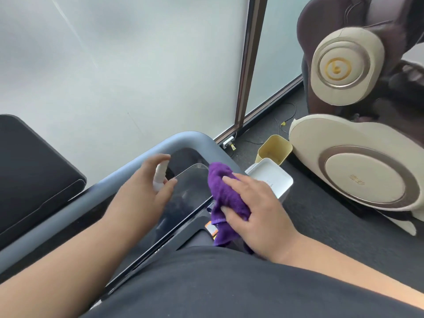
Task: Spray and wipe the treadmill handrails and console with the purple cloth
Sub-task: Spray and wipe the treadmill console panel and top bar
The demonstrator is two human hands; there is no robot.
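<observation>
The treadmill's glossy black console lies below me, framed by a grey-blue handrail that curves round its far end. My left hand grips a small white spray bottle above the console's left part. My right hand holds the purple cloth against the console's right edge, fingers spread over it. The cloth hangs down toward my dark shirt.
A frosted glass wall with a brown frame stands just behind the treadmill. To the right are a white box, a yellow bin and a beige massage chair on dark carpet. A black padded surface sits at the left.
</observation>
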